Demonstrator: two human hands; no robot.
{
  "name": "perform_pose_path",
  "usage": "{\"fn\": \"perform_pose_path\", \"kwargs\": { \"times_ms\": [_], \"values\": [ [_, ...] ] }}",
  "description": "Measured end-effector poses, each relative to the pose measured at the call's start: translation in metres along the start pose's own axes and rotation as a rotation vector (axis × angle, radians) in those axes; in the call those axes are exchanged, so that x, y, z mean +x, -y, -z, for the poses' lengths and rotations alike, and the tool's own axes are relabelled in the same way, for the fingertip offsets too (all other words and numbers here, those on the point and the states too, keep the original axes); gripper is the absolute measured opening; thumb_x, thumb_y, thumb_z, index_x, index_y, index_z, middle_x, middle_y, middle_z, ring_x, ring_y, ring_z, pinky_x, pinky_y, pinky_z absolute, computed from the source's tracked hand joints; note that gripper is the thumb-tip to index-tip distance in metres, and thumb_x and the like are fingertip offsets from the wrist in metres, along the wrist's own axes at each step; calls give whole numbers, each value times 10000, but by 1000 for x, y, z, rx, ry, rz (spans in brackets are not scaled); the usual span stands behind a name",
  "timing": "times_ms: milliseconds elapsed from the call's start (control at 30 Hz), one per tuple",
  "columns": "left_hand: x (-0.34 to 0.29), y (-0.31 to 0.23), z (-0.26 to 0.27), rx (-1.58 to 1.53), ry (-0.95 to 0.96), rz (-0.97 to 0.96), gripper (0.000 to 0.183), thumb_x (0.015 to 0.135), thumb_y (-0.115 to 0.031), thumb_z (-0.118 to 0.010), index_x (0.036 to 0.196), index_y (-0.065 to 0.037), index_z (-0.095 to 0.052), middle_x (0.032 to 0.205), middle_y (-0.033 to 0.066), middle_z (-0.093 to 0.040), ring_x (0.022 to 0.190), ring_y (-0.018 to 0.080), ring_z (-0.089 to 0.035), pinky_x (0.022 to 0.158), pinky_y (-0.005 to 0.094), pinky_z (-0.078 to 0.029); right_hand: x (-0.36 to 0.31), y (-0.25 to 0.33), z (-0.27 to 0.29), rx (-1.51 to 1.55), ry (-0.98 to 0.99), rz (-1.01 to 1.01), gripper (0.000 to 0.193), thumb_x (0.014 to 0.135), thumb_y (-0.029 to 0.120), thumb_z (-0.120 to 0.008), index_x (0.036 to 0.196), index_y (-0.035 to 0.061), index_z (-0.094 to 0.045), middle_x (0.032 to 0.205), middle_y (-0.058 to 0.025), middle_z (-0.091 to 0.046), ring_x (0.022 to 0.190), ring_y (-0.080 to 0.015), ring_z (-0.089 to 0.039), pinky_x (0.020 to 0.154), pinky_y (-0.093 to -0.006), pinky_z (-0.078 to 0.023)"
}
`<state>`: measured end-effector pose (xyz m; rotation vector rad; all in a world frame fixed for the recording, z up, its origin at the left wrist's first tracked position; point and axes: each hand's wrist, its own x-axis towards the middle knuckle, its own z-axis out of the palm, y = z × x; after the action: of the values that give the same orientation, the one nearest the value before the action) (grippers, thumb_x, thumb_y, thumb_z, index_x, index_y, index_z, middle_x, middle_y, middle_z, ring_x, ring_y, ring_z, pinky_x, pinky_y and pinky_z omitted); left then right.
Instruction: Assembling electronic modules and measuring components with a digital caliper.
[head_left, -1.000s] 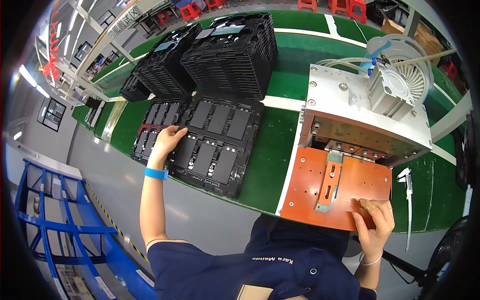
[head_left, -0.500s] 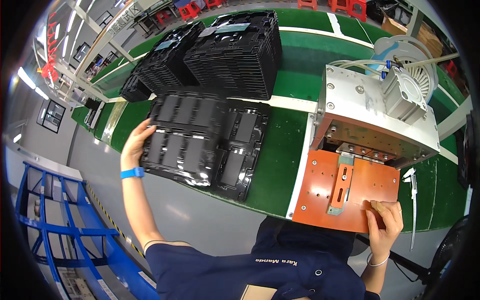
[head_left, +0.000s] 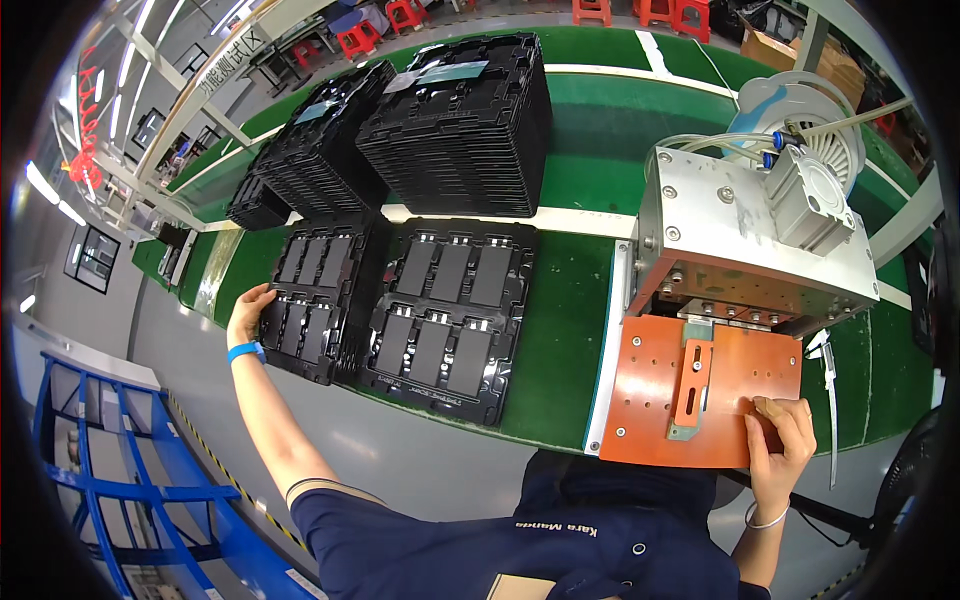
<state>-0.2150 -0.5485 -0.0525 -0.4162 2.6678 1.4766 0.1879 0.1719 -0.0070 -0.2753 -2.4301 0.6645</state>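
Note:
My left hand (head_left: 254,312), with a blue band at the wrist, grips the left edge of a black plastic tray (head_left: 318,290) with dark flat rectangular pieces in its pockets. This tray lies on top of a low stack of similar trays. Just right of it, a second black tray (head_left: 408,312) holds several flat dark pieces in two rows. Over the right part of the orange plate (head_left: 640,400), my right hand (head_left: 782,436) has thumb and fingers curled together; whatever they may hold is hidden. A slotted orange bar (head_left: 692,385) is fixed on the plate.
Tall stacks of black trays (head_left: 460,140) stand behind on the green bench (head_left: 565,340). A metal press with a cylinder (head_left: 740,225) rises behind the orange plate. Calipers (head_left: 829,400) lie to the right. A white reel (head_left: 800,115) stands behind the press; a blue rack (head_left: 130,470) is at lower left.
My left hand has moved the tray left and down onto the low stack, uncovering the second tray beside it. My right hand stays over the plate. The view has shifted slightly.

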Motion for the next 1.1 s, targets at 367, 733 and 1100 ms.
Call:
{"fn": "perform_pose_path", "kwargs": {
  "times_ms": [367,733,1100],
  "values": [
    [16,19,-23,43,-54,-183,447,904,-174,-695,1289,26,-587,1044,92,-700,901,137,-647,812,254,-512,21,11,20,235,135,-39,270,673,53,-782,922,-16,-705,848,-112,-642,739,-250,-604,674,-305,-474],
    [-111,-135,-168,621,-528,-965,427,832,-113,-686,1247,-61,-602,1210,161,-626,1110,347,-580,969,433,-450,115,97,-60,9,376,925,57,816,170,-663,845,121,-661,795,3,-611,775,-170,-578,625,-304,-467],
    [-128,-134,-297,858,-294,-447,494,748,-429,-764,968,9,-698,1023,219,-623,955,387,-648,814,459,-547,177,139,-304,-601,484,1236,168,877,237,-597,889,157,-745,932,13,-733,1042,-174,-626,837,-361,-433]
  ]
}}
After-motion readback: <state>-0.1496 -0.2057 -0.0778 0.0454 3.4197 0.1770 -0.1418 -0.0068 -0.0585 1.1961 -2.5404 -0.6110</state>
